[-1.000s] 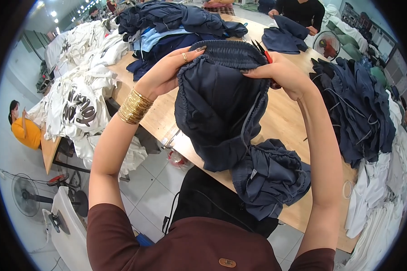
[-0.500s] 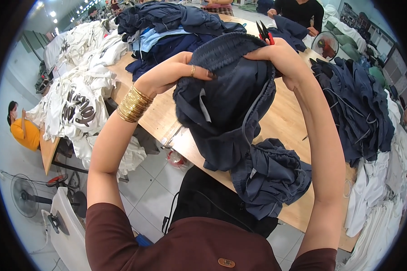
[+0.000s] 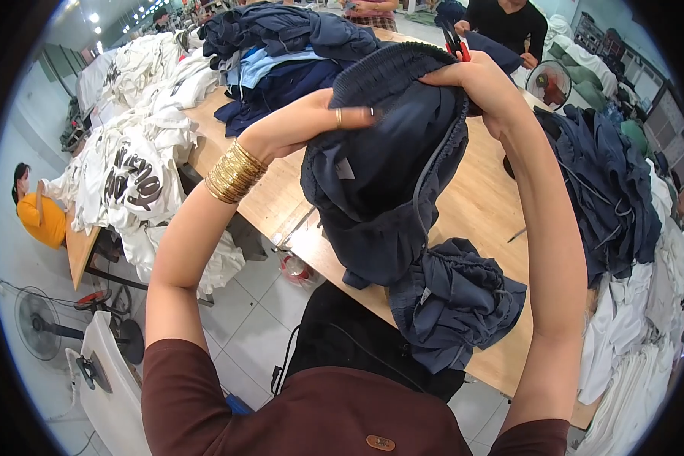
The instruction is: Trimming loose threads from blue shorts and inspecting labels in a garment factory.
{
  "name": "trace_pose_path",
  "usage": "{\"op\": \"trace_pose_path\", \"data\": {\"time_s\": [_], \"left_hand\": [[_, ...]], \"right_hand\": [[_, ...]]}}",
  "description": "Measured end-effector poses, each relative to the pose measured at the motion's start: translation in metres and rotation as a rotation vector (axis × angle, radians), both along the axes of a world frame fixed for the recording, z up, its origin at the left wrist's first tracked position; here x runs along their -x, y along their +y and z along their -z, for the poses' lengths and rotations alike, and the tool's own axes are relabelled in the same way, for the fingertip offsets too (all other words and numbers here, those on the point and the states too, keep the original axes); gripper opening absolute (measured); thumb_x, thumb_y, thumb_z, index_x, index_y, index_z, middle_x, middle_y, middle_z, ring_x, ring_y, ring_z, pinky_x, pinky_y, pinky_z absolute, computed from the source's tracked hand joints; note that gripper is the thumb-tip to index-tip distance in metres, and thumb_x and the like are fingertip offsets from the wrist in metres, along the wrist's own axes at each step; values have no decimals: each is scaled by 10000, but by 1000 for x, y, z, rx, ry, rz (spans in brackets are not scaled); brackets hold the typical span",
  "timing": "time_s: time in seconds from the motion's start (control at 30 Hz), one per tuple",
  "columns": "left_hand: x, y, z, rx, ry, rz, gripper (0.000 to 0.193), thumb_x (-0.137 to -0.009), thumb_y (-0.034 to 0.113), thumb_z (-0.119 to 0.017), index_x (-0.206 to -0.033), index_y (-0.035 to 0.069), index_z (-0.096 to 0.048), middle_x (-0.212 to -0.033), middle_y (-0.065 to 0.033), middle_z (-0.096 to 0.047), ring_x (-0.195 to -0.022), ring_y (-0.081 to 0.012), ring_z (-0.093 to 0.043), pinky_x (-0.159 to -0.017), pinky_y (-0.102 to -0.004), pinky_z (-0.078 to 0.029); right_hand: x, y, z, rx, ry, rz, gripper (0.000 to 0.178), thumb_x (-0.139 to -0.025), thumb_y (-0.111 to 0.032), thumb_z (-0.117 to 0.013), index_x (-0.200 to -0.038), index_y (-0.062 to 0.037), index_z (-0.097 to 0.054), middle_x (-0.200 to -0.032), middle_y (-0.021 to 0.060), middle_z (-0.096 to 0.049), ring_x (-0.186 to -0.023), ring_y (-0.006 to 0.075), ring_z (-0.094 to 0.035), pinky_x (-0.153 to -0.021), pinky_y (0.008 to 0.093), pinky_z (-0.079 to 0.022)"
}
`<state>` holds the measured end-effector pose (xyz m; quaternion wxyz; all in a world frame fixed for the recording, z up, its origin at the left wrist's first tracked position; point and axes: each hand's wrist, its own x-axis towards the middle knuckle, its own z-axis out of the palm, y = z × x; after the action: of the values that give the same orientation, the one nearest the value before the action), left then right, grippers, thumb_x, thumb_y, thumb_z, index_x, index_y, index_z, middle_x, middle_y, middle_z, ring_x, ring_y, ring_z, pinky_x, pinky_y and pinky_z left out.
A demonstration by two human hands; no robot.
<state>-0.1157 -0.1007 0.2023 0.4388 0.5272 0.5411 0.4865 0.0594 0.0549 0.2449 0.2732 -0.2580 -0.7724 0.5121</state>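
My raised hands hold up dark navy elastic-waist pants [image 3: 387, 175] above the table, with the waistband opening toward me. The gathered waistband is in my left hand [image 3: 315, 125], which wears a ring, its thumb lying inside the opening. My right hand [image 3: 475, 80] pinches the far right of the waistband. Small snips [image 3: 456, 47] with red handles and dark blades stick up from that same hand. A pale label shows inside the pants, and a cord runs down their right side. Below, another bunched navy garment [image 3: 460, 304] with a gathered edge lies over the table's near edge.
The wooden table [image 3: 273, 209] carries a navy and light-blue clothing pile [image 3: 281, 45] at the back. White printed garments [image 3: 140, 175] lie left, more navy ones [image 3: 604, 190] right. A fan [image 3: 547, 82] stands back right. Two people are across the table; another in yellow [image 3: 42, 216] is far left.
Both hands have moved slightly up and to the right with the pants. The left thumb has shifted right along the inside, and the label now looks shorter and tilted.
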Motion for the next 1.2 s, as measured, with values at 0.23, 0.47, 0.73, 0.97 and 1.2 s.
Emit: {"op": "trace_pose_path", "data": {"time_s": [0.23, 0.47, 0.73, 0.97, 1.2], "left_hand": [[61, 111, -9, -649, 1244, -589, 190, -751, 158, -588, -875, 21, -632, -848, -197, -623, -797, -336, -614, -689, -402, -496], [99, 118, 20, -804, 1081, -646, 305, -740, -2, -466, -1033, 41, -542, -930, -234, -595, -890, -391, -581, -767, -396, -459], [-6, 23, 178, -259, 741, -21, 258, -752, 80, -659, -997, 42, -589, -1009, -109, -596, -987, -279, -542, -870, -353, -412], [-132, 31, 176, -225, 304, 215, 335, -861, 164, -574, -1155, 9, -535, -1123, -101, -574, -1037, -181, -542, -877, -309, -430], [-156, 61, 140, 280, -221, 464, 392, -872, 295, -585, -1069, -44, -587, -846, -32, -633, -802, -59, -552, -721, -205, -458]], "right_hand": [[16, 68, 3, -648, 120, 206, 349, -618, -159, -662, -943, -35, -645, -812, 113, -660, -770, 235, -630, -713, 293, -473], [-62, 20, 53, -825, -169, 103, 296, -712, -187, -679, -945, -17, -609, -794, 90, -623, -722, 182, -581, -710, 278, -442], [-212, -26, 192, -270, -636, 7, 382, -717, -245, -684, -1052, -77, -608, -932, 118, -604, -898, 276, -576, -772, 350, -453], [-209, -35, 210, -168, -574, 259, 232, -723, -155, -670, -887, -7, -599, -696, 135, -584, -675, 244, -586, -619, 332, -429], [-197, -39, 162, 149, -50, 494, 164, -738, -80, -659, -749, 26, -534, -601, 28, -422, -587, 85, -391, -546, 244, -340]]}}
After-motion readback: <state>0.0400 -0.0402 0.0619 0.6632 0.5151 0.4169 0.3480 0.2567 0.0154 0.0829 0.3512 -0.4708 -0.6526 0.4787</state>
